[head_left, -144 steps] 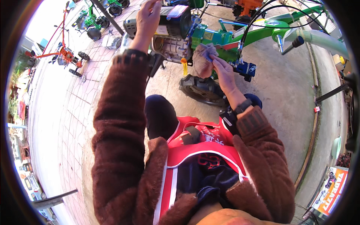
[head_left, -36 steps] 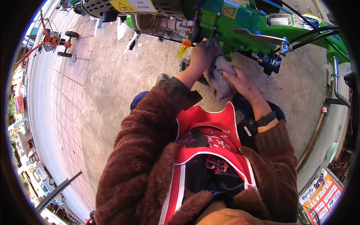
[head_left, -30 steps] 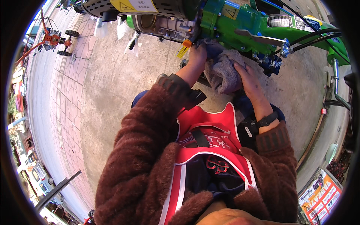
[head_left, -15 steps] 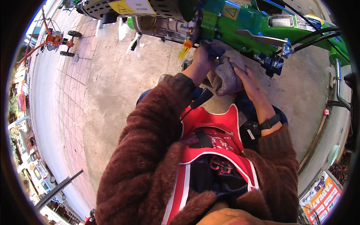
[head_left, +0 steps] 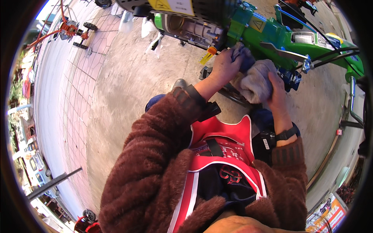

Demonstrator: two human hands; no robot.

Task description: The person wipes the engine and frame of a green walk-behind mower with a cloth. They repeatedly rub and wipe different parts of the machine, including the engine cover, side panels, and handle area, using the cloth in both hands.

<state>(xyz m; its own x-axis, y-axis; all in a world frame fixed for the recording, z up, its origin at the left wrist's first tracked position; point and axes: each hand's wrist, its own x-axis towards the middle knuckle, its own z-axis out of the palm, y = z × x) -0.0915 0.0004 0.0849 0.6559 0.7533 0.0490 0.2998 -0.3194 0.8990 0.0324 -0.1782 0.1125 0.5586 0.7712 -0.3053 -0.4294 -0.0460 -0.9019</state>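
At ten o'clock, an orange wheeled machine stands on pinkish paving. Right of it, near eleven, thin white plastic hangs above the concrete floor. At twelve, a metal engine sits beneath a dark slotted cover, and an orange-and-yellow piece juts from its lower right edge. Just below that, toward one o'clock, is the left hand; its fingers are bent closed about the upper-left end of a grey cloth, their tips partly hidden. A dark wheel shows partly under the cloth, which lies bunched between both hands at two o'clock, just below a green housing. The right hand, between two and three, closes on the cloth's right side, thumb along the edge; its other fingers are mostly out of sight. Above it, a flat metal lever slants downward to the right. At three o'clock, a small red box rests near the rim.
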